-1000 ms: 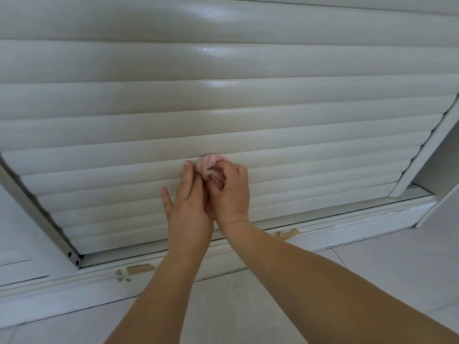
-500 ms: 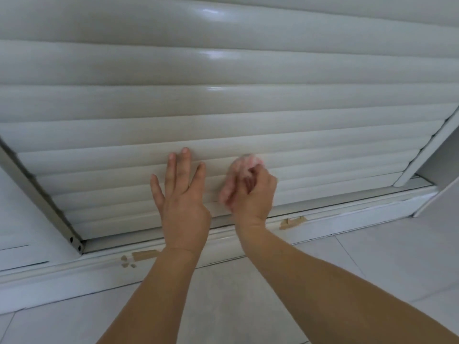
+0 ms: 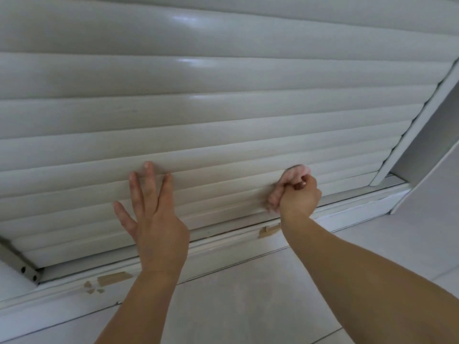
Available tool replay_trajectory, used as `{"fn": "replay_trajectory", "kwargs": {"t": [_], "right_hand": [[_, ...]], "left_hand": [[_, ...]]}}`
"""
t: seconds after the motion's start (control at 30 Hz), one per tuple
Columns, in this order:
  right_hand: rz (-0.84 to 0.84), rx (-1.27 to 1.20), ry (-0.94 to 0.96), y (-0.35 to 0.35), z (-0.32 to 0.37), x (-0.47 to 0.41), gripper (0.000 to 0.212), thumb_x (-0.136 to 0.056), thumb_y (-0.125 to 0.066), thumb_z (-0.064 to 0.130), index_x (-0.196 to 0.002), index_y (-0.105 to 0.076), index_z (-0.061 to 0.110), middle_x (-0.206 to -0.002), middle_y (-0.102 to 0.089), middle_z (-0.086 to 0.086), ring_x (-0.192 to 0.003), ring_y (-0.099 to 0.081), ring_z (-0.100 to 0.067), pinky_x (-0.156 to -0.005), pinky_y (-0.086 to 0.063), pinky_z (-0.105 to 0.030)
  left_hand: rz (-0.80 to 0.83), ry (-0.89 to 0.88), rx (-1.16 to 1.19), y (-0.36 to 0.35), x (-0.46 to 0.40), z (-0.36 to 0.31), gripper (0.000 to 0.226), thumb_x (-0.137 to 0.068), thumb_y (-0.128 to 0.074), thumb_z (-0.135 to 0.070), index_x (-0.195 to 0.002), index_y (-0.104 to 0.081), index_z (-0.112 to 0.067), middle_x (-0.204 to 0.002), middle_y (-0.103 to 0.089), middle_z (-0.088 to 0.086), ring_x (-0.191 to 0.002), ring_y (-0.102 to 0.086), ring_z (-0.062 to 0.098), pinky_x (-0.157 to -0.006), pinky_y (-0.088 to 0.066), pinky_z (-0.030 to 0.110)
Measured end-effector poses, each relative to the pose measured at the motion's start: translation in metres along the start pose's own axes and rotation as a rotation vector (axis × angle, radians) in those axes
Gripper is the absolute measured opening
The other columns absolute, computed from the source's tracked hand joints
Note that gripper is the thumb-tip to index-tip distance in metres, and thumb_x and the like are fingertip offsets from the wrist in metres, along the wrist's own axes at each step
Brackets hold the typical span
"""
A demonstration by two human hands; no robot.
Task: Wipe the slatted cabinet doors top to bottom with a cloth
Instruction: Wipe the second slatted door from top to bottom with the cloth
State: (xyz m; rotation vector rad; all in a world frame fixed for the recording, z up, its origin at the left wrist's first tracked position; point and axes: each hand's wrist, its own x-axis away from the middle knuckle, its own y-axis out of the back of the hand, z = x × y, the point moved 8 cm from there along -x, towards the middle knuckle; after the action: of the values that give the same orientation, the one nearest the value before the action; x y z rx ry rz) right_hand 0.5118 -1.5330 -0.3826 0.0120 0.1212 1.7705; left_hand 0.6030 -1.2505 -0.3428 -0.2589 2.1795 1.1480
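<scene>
Cloth point(image 3: 295, 173) in right hand point(image 3: 299, 194), against slatted door point(image 3: 223, 115).

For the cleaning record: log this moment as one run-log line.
left hand: flat on lower slats | right hand: gripping pink cloth against slatted door | stage: bottom slats, near right frame

A pale tiled floor point(image 3: 248, 301) fills the lower part of the view, with thin grout lines crossing it. A white baseboard point(image 3: 223, 247) runs along the foot of the cabinet, where it meets the floor. Its paint is chipped in two spots, baring tan material: one chipped patch point(image 3: 111, 279) at lower left with small flecks beside it, another point(image 3: 268, 230) nearer the middle. At far left a grey metal bracket point(image 3: 17, 261) with two dark screws slants down to the bottom rail. A white wall point(image 3: 432, 189) rises at right.
</scene>
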Motion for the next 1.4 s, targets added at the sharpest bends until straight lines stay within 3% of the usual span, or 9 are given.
{"fn": "replay_trajectory", "kwargs": {"t": [0.1,0.2,0.37,0.57,0.73,1.0,1.13,1.27,1.4], "right_hand": [[0.114,-0.025,0.183,-0.002,0.035,0.003,0.011,-0.087,-0.051,0.002,-0.093,-0.056,0.009,-0.086,-0.056,-0.023,-0.071,-0.06,-0.037,-0.067,-0.055,-0.046],[0.303,0.02,0.536,-0.036,0.073,0.058,0.02,-0.082,-0.056,-0.005,-0.098,-0.064,0.005,-0.094,-0.047,-0.005,-0.08,-0.05,-0.011,-0.072,-0.044,-0.021],[0.471,0.13,0.594,-0.053,0.077,0.047,0.027,-0.086,-0.056,0.001,-0.108,-0.065,0.012,-0.099,-0.04,0.006,-0.093,-0.04,-0.011,-0.081,-0.035,-0.021],[0.28,-0.126,0.372,0.003,0.065,-0.044,0.018,-0.084,-0.057,-0.007,-0.098,-0.064,0.0,-0.087,-0.04,0.009,-0.076,-0.05,-0.005,-0.068,-0.039,-0.008],[0.09,-0.12,0.291,0.028,0.052,-0.075,0.023,-0.086,-0.061,0.002,-0.107,-0.066,0.008,-0.098,-0.042,-0.005,-0.084,-0.053,-0.02,-0.075,-0.046,-0.023],[0.367,-0.073,0.561,0.012,0.078,-0.046,0.033,-0.079,-0.056,-0.002,-0.105,-0.068,0.014,-0.096,-0.042,0.001,-0.089,-0.051,-0.026,-0.08,-0.048,-0.036],[0.297,0.011,0.387,0.05,0.068,-0.117,0.028,-0.089,-0.054,0.007,-0.115,-0.061,0.013,-0.104,-0.04,0.001,-0.093,-0.04,-0.014,-0.078,-0.032,-0.019],[0.062,-0.238,0.076,0.09,0.041,-0.177,0.018,-0.092,-0.055,0.009,-0.109,-0.061,0.009,-0.102,-0.045,0.0,-0.089,-0.055,-0.017,-0.07,-0.048,-0.017],[-0.054,-0.21,0.021,0.102,0.031,-0.199,0.03,-0.093,-0.056,0.012,-0.122,-0.059,0.017,-0.11,-0.043,0.002,-0.105,-0.057,-0.019,-0.094,-0.049,-0.034]], "left_hand": [[-0.033,0.061,0.009,0.0,0.0,-0.004,0.085,-0.054,-0.052,0.023,-0.133,-0.048,-0.01,-0.155,-0.019,0.01,-0.142,-0.012,0.031,-0.108,-0.008,0.063],[-0.055,-0.023,0.003,-0.003,-0.003,-0.031,0.079,-0.056,-0.043,0.011,-0.132,-0.047,-0.01,-0.152,-0.025,0.015,-0.14,-0.016,0.032,-0.107,-0.013,0.063],[0.082,-0.068,-0.115,-0.021,-0.005,-0.054,0.103,-0.051,-0.054,0.017,-0.144,-0.031,-0.019,-0.156,-0.017,0.01,-0.141,-0.01,0.03,-0.099,-0.014,0.072],[0.193,-0.017,-0.214,-0.023,-0.002,-0.051,0.108,-0.053,-0.057,0.019,-0.148,-0.024,-0.023,-0.158,-0.009,0.006,-0.143,-0.007,0.029,-0.102,-0.01,0.069],[0.197,0.125,-0.214,-0.019,-0.002,-0.089,0.096,-0.07,-0.05,0.011,-0.151,-0.007,-0.02,-0.157,0.014,-0.001,-0.144,0.013,0.019,-0.112,0.004,0.056],[0.241,-0.317,-0.276,-0.05,-0.019,-0.225,0.075,-0.073,-0.029,-0.007,-0.147,-0.028,-0.02,-0.158,-0.01,0.007,-0.144,-0.008,0.028,-0.108,-0.007,0.062],[0.302,-0.342,-0.476,-0.062,-0.019,-0.235,0.078,-0.072,-0.026,-0.003,-0.149,-0.023,-0.019,-0.158,0.007,0.006,-0.144,0.005,0.029,-0.105,-0.004,0.068],[0.361,-0.253,-0.532,-0.062,-0.015,-0.244,0.079,-0.084,-0.029,-0.004,-0.148,0.014,-0.023,-0.149,0.036,0.006,-0.138,0.03,0.029,-0.107,0.011,0.062],[0.296,-0.237,-0.426,-0.06,-0.015,-0.268,0.084,-0.08,-0.035,-0.003,-0.15,0.005,-0.027,-0.154,0.024,0.009,-0.14,0.024,0.026,-0.107,0.013,0.059]]}}
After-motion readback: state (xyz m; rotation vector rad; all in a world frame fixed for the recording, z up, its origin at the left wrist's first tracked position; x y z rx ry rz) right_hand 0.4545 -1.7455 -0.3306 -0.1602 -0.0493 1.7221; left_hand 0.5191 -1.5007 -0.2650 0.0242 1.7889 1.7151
